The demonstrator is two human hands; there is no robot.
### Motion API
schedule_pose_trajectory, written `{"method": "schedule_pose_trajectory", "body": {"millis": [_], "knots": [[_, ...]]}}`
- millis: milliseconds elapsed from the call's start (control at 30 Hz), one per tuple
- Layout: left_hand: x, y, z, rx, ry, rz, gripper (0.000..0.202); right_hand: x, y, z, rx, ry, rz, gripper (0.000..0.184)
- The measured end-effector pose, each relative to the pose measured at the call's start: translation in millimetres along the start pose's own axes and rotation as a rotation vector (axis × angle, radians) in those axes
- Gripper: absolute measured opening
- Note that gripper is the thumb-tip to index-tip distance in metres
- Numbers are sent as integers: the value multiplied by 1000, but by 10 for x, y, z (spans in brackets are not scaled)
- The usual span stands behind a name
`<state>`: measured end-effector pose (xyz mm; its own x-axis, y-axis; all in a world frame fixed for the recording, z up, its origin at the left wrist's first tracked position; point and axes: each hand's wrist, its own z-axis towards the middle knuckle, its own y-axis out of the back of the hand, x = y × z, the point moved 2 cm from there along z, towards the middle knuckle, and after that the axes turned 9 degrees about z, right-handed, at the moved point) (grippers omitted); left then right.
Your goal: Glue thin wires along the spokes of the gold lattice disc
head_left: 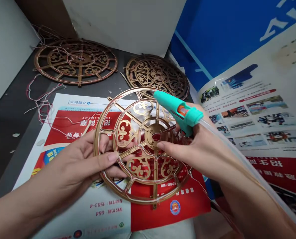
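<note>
two hands, left hand (pixel 78 162) gripping a gilt openwork wheel (pixel 138 198), right hand (pixel 195 152) clenched round a teal glue gun (pixel 175 108)

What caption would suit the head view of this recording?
Left hand steadies a gold filigree wheel frame while the right hand holds a teal hot glue gun above it, over a printed brochure.

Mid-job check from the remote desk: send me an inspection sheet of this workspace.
surface: dark grey table under a red-and-white printed brochure
job's things: gold filigree wheel frame; two similar frames behind
clutter: loose red-and-white threads, small pale scraps
grippers: left hand grips the frame; right hand holds a teal glue gun
cables: pale cord trails from the gun toward lower right
surroundings: white board, blue panel, open brochure
</note>
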<state>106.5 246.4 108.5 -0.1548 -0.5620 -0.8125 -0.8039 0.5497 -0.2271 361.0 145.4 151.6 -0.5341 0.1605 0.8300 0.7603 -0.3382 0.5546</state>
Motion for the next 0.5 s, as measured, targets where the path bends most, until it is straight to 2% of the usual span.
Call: {"method": "schedule_pose_trajectory", "body": {"millis": [200,367,500], "knots": [[33,3,21,-6,-12,-42,35,-56,-52,-87,14,-10,-16,80],[33,21,15,5,-13,-46,34,-129,-88,-128,-49,-56,-104,95],[10,-7,13,15,-18,-32,40,-157,-111,-151,-52,-41,-158,91]]}}
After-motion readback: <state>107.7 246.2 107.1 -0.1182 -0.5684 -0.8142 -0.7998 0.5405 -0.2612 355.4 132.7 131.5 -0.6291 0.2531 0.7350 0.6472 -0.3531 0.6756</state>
